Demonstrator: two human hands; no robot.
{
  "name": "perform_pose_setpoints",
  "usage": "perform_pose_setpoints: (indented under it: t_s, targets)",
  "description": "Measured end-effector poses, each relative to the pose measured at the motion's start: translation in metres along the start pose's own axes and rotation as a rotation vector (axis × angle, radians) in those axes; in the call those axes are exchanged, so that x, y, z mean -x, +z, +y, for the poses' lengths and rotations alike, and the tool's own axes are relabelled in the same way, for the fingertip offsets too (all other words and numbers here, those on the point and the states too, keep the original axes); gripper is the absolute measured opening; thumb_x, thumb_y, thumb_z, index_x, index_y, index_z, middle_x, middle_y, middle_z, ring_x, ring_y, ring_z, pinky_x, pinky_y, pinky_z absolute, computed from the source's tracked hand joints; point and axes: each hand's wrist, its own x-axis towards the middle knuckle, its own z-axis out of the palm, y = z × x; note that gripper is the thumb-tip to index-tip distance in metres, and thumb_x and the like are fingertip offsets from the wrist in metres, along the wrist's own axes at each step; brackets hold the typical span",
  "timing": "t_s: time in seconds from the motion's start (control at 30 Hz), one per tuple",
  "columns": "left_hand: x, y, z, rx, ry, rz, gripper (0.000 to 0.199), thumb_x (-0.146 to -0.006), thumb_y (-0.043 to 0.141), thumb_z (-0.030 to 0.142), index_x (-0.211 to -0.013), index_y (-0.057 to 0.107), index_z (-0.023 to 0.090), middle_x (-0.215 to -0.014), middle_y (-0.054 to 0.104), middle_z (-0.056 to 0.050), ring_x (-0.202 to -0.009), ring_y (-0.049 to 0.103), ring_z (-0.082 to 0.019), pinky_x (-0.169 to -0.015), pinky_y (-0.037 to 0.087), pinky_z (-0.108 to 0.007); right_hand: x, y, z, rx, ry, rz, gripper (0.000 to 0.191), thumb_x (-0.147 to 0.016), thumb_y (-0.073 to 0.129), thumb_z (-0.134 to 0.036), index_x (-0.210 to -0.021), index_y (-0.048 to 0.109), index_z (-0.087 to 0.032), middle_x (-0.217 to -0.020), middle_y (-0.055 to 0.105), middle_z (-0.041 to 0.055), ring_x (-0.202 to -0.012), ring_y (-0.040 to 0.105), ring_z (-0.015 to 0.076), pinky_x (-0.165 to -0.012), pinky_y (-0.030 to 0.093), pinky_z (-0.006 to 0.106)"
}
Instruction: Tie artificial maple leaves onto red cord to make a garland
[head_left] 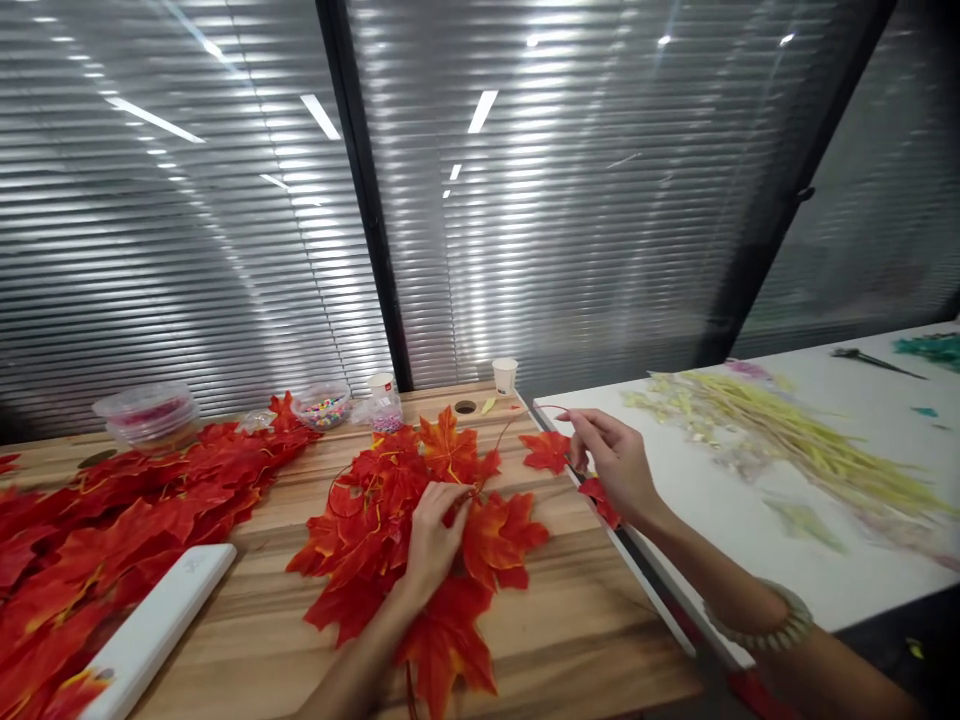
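Observation:
A pile of red and orange artificial maple leaves lies on the wooden table. Over the middle of this pile is my left hand, thumb and fingertips pinched on a thin red cord near the leaves. My right hand is raised at the table's right edge, its fingertips closed on the end of a thin red cord. Small red leaves lie beside and below the right hand.
More red leaves and a white bar are at left. Plastic tubs, a bead bowl and paper cups stand at the back. The white table at right holds yellow stems.

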Motion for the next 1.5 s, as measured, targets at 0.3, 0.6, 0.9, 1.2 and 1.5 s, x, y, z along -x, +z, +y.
perform_pose_setpoints:
  t_s: [0.3, 0.6, 0.9, 1.2, 1.5]
  targets:
    - [-0.002, -0.004, -0.002, 0.02, -0.064, 0.019, 0.02, -0.076, 0.058, 0.022, -0.094, 0.065, 0.019, -0.088, 0.066, -0.006, -0.082, 0.057, -0.019, -0.075, 0.047, -0.035, 0.021, -0.031, 0.023, 0.026, 0.102, 0.066, 0.03, -0.079, 0.052, -0.041, -0.087, 0.06, -0.014, -0.044, 0.047, -0.0039, -0.04, 0.042, 0.0083, -0.041, 0.036, 0.02]
    - [-0.002, -0.001, 0.002, 0.236, -0.27, -0.005, 0.022, -0.071, 0.062, 0.023, -0.092, 0.065, 0.017, -0.085, 0.068, -0.005, -0.073, 0.061, -0.016, -0.071, 0.049, -0.029, 0.051, -0.058, 0.058, 0.503, 0.084, -0.29, 0.033, -0.084, 0.042, -0.042, -0.084, 0.061, -0.015, -0.063, 0.061, 0.0046, -0.057, 0.057, 0.0171, -0.055, 0.048, 0.03]
    - [-0.001, -0.001, 0.004, 0.255, -0.241, -0.053, 0.015, -0.073, 0.06, 0.021, -0.086, 0.067, 0.019, -0.083, 0.068, -0.004, -0.078, 0.061, -0.016, -0.075, 0.047, -0.028, 0.042, -0.008, 0.019, 1.0, -0.619, -0.234, 0.052, -0.084, 0.046, -0.026, -0.133, 0.03, -0.016, -0.13, 0.041, 0.0132, -0.123, 0.033, 0.0258, -0.099, 0.034, 0.046]
    - [-0.002, 0.0, 0.002, 0.304, -0.263, -0.043, 0.014, -0.072, 0.061, 0.021, -0.083, 0.068, 0.018, -0.082, 0.068, -0.005, -0.077, 0.061, -0.017, -0.076, 0.048, -0.03, 0.011, 0.039, 0.033, 0.801, -0.648, -0.603, 0.022, -0.085, 0.046, -0.02, -0.102, 0.058, -0.016, -0.106, 0.059, 0.0097, -0.106, 0.05, 0.0227, -0.091, 0.041, 0.042]
    - [-0.01, -0.008, 0.012, 0.679, -0.586, 0.107, 0.027, -0.058, 0.071, 0.023, -0.082, 0.066, 0.012, -0.078, 0.07, -0.007, -0.072, 0.063, -0.018, -0.063, 0.052, -0.027, 0.024, 0.058, 0.035, 0.671, -0.499, -0.559, 0.023, -0.087, 0.041, -0.016, -0.092, 0.064, -0.017, -0.079, 0.064, 0.0058, -0.073, 0.057, 0.0167, -0.065, 0.046, 0.029]
